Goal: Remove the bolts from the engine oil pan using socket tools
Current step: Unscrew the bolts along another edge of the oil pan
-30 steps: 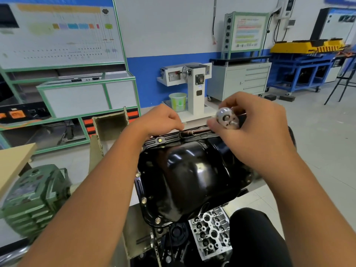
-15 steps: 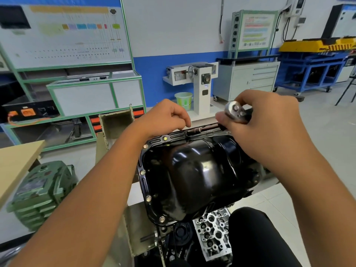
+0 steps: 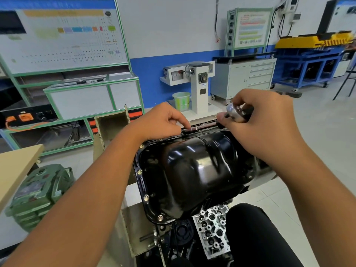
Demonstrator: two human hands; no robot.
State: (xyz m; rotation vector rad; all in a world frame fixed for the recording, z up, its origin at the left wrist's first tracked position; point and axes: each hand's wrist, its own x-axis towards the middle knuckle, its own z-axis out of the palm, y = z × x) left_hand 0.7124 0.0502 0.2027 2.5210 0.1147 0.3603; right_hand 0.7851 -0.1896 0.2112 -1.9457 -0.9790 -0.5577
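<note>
A glossy black oil pan (image 3: 192, 170) sits upturned on the engine in front of me. Several bolts stand along its left flange, one of them (image 3: 139, 172) halfway down. My right hand (image 3: 265, 124) grips the chrome head of a ratchet (image 3: 234, 112) above the pan's far right edge. A dark extension bar (image 3: 198, 128) runs leftward from it along the far flange. My left hand (image 3: 163, 122) pinches the bar's left end with curled fingers. The socket and the bolt under it are hidden by my fingers.
A cylinder head (image 3: 212, 228) lies below the pan, beside my dark-trousered knee (image 3: 256, 237). A green motor (image 3: 36, 193) sits at the left under a wooden tabletop (image 3: 17, 162). An open cardboard box (image 3: 113, 122) stands behind the pan, workshop benches beyond.
My right hand has lowered a little and turned, so the ratchet head now tilts leftward. My left hand stays at the end of the bar. The view has shifted slightly.
</note>
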